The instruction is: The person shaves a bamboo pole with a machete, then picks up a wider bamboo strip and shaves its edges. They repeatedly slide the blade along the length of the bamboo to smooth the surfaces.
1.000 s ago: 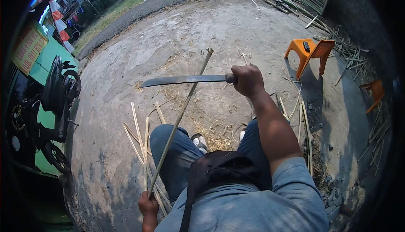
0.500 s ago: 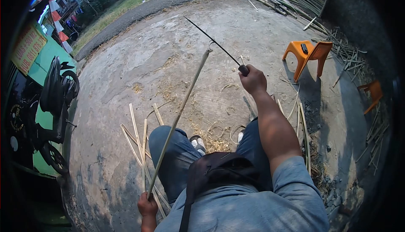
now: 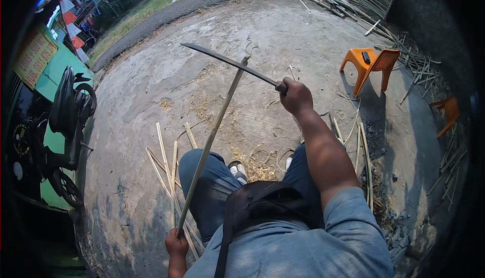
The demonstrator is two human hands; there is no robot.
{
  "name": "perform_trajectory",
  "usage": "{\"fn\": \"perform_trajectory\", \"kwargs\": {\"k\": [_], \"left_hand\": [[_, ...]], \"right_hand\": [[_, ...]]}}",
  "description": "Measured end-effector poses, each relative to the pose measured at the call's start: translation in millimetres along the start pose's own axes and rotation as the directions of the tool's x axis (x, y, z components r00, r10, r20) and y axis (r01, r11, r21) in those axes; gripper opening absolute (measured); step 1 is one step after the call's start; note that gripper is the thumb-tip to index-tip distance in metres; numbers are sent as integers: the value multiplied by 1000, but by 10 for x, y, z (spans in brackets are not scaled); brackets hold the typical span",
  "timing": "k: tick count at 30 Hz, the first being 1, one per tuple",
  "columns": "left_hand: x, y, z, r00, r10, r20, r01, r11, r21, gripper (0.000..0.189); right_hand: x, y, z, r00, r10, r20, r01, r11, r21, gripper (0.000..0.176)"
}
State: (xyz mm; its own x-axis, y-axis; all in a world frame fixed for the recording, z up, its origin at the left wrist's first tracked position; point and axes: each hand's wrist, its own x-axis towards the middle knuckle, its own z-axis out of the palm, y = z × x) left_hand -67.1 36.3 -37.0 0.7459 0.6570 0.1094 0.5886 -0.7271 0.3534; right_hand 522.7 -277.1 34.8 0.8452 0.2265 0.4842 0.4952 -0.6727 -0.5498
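My right hand point(image 3: 295, 96) is closed round the dark handle of a long machete point(image 3: 217, 56), whose blade points up and to the left. The blade crosses the far end of a long bamboo strip point(image 3: 214, 131), where a thin curl of shaving shows just beyond. My left hand point(image 3: 176, 242), low in the view, grips the near end of that strip. The strip slants up past my left knee. Several split bamboo pieces point(image 3: 162, 149) lie on the ground left of my leg.
An orange plastic chair point(image 3: 359, 66) with a dark object on its seat stands at the right. Bamboo poles point(image 3: 331, 3) lie behind it. A motorcycle point(image 3: 65, 121) is parked at the left. Shavings point(image 3: 260, 169) lie around my feet.
My right hand has moved slightly left and the machete has swung lower, its flat now showing and its blade across the strip's tip. The strip's far end has shifted slightly left.
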Motion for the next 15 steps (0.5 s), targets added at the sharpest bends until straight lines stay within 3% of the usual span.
{"fn": "perform_trajectory", "kwargs": {"k": [6, 13, 14, 15], "left_hand": [[105, 138, -119, 1000, -27, 4, 27, 998, -59, 22], [183, 252, -311, 991, -95, 96, 100, 994, -52, 31], [190, 228, -315, 992, -90, 90, 94, 994, -46, 32], [201, 186, -301, 993, -86, 86, 89, 995, -40, 33]], "right_hand": [[-56, -109, -47, 999, -16, 50, 18, 999, -42, 16], [-157, -330, -31, 918, -361, 166, 381, 919, -104, 15], [-143, -338, -67, 907, -400, 129, 414, 904, -107, 14], [-101, -269, -43, 935, -333, 120, 347, 929, -128, 14]]}}
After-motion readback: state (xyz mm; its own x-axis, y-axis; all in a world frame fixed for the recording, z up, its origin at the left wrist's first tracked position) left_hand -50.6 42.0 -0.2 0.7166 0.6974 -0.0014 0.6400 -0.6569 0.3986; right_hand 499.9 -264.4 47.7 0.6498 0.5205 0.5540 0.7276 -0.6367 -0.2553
